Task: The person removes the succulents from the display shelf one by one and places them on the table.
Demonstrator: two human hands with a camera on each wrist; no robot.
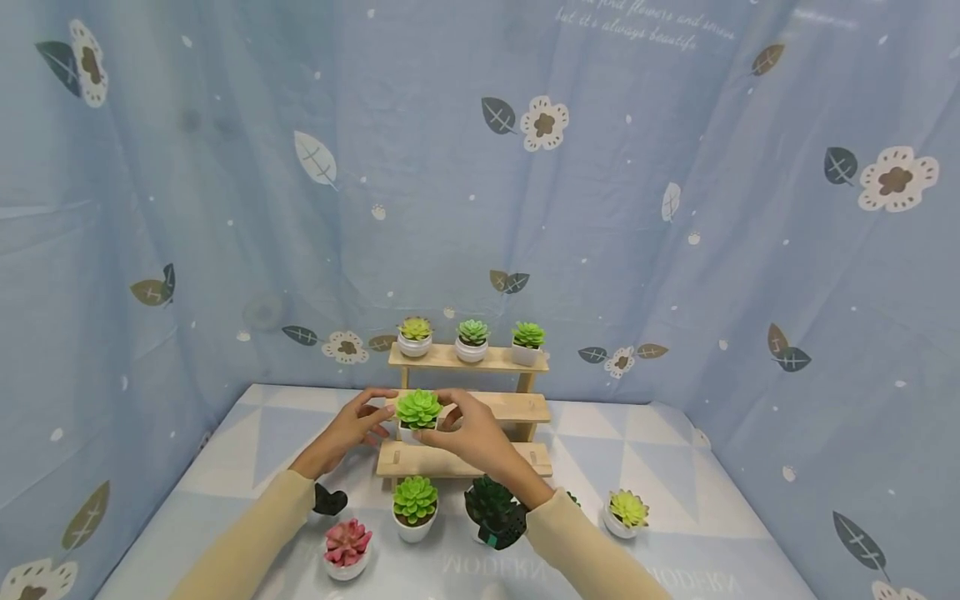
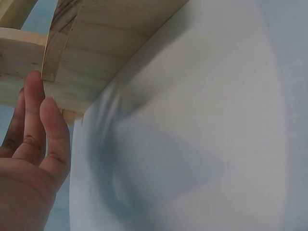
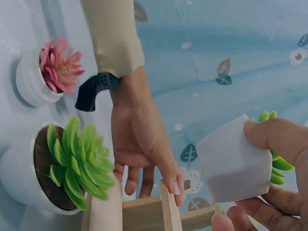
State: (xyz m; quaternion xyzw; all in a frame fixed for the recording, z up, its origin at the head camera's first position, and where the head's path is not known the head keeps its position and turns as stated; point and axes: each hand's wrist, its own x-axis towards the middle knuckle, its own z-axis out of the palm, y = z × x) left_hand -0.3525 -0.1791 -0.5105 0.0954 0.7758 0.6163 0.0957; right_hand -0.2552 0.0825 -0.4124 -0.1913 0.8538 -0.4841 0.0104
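Note:
My right hand (image 1: 480,433) grips a green succulent (image 1: 417,408) by its white angular pot (image 3: 235,163), thumb on one side and fingers on the other. The plant is at the left part of the wooden three-step stand (image 1: 517,407), in front of the middle step. Just left of that plant, my left hand (image 1: 351,427) has relaxed fingers, with nothing held in them. In the left wrist view, its fingertips (image 2: 33,82) come right up to the stand's wooden edge.
Three potted succulents (image 1: 472,340) line the top step. In front of the stand are a green succulent (image 1: 415,504), a pink one (image 1: 347,546), a dark one (image 1: 489,504) partly behind the right wrist camera, and a yellow-green one (image 1: 626,510). A patterned curtain (image 1: 450,208) hangs behind.

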